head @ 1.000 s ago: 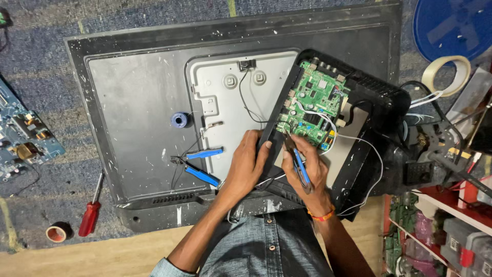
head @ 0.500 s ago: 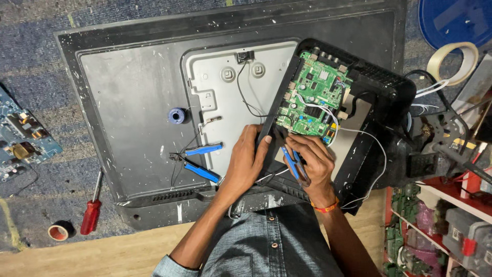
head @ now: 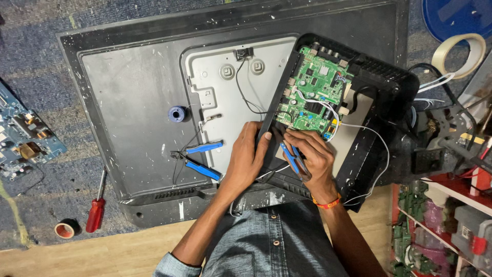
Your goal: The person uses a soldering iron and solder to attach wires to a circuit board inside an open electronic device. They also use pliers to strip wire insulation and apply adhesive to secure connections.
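Both hands have shifted little. Left hand [head: 246, 159] braces the black cover's [head: 379, 128] near edge; right hand [head: 307, 159] grips blue-handled pliers [head: 292, 156] below the green circuit board [head: 312, 105]. Judged step: wire work; next requires precise tip placement.

Blue-handled pliers [head: 200, 158] lying open on the grey panel back, blue solder spool [head: 177, 113] just above. Red-handled screwdriver [head: 96, 210] on the blue carpet at left, small tape roll [head: 66, 229] beside it. Loose blue circuit board [head: 23, 137] at left edge. Masking tape roll [head: 464, 54] and blue round lid [head: 456, 18] at upper right.
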